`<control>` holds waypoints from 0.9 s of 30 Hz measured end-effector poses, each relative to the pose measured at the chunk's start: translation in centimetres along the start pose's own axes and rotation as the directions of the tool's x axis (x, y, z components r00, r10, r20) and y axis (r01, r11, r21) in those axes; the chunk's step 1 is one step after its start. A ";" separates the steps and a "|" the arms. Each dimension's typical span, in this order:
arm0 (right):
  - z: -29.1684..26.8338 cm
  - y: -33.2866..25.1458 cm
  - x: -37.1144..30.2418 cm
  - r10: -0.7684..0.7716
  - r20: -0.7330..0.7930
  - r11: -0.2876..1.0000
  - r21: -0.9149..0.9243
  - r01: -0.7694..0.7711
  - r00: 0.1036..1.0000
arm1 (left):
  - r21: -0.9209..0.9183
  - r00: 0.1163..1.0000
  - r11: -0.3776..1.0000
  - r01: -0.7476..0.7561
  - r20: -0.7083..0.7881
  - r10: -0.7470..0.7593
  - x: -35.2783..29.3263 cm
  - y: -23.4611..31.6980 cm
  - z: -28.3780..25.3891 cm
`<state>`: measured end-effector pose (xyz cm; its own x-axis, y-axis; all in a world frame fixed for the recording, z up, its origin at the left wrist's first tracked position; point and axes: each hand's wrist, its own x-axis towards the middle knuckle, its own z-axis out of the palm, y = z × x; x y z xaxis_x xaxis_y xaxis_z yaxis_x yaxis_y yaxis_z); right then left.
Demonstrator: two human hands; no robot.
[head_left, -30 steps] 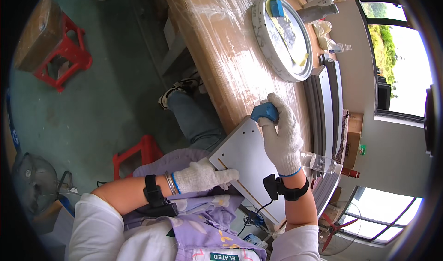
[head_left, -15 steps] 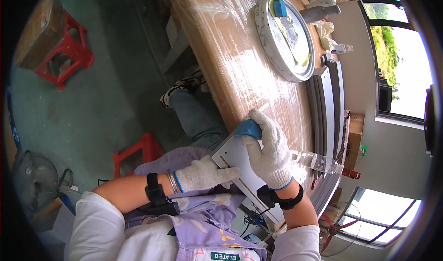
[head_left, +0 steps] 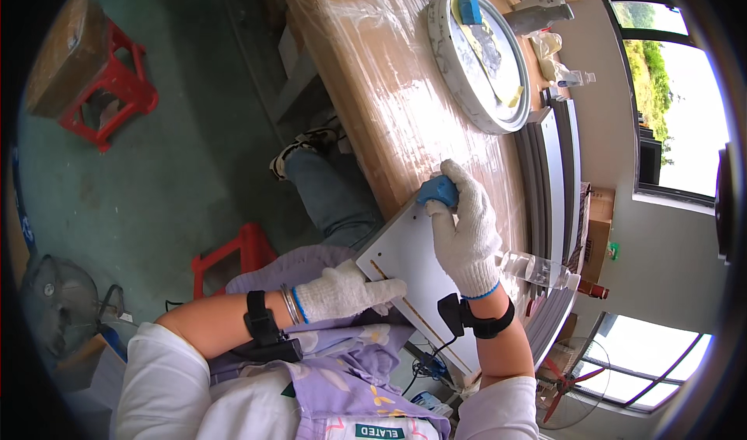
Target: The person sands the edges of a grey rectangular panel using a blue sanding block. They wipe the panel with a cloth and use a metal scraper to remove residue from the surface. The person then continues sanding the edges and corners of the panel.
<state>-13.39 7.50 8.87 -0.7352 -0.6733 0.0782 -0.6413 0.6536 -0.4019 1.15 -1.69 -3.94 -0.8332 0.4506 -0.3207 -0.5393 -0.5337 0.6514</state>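
Note:
A long white panel [head_left: 406, 247], with small holes and a brown slot along its near edge, lies slantwise over the corner of the table. My left hand [head_left: 346, 292], in a white knitted glove, grips the panel's near-left edge, fingers on its top face. In my gloved right hand [head_left: 468, 241] is a blue sponge-like block [head_left: 438, 192], pinched between thumb and fingers at the panel's far edge. The block's underside is hidden, so I cannot tell how much of it touches the panel.
The wooden table [head_left: 366, 66] is covered in clear film. On it are a round white tray [head_left: 455, 74] holding another blue block, a stack of grey-white panels [head_left: 548, 175] and a clear bottle [head_left: 537, 270]. Red stools [head_left: 117, 82] and a fan [head_left: 58, 304] stand left.
My right hand has slid the blue block away from me and slightly right along the panel's far edge. More of the panel's corner shows. My left hand stays in place.

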 end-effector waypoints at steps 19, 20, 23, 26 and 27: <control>-1.0 1.6 1.3 -0.100 0.007 0.993 -0.064 0.100 0.995 | -0.038 0.999 0.999 -0.034 0.013 0.034 0.0 -0.3 0.1; -0.9 1.6 1.5 -0.129 0.030 0.987 -0.093 0.131 0.991 | -0.045 0.999 0.998 -0.036 0.007 0.036 0.1 -0.3 0.0; -1.1 1.4 1.6 -0.196 0.064 0.962 -0.182 0.205 0.978 | -0.051 0.999 0.998 -0.032 0.004 0.032 0.0 -0.4 0.2; -1.0 2.0 1.6 -0.145 -0.004 0.979 -0.144 0.143 0.989 | -0.043 1.000 0.999 -0.031 0.002 0.031 -0.3 0.0 0.2; -1.0 1.9 1.6 -0.161 0.021 0.978 -0.130 0.162 0.987 | -0.053 0.999 0.998 -0.038 0.005 0.039 -0.2 -0.1 0.2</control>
<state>-15.99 8.01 9.13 -0.6177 -0.7768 0.1226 -0.7750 0.5750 -0.2622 1.37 -1.55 -3.83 -0.8527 0.4333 -0.2917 -0.5127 -0.5876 0.6260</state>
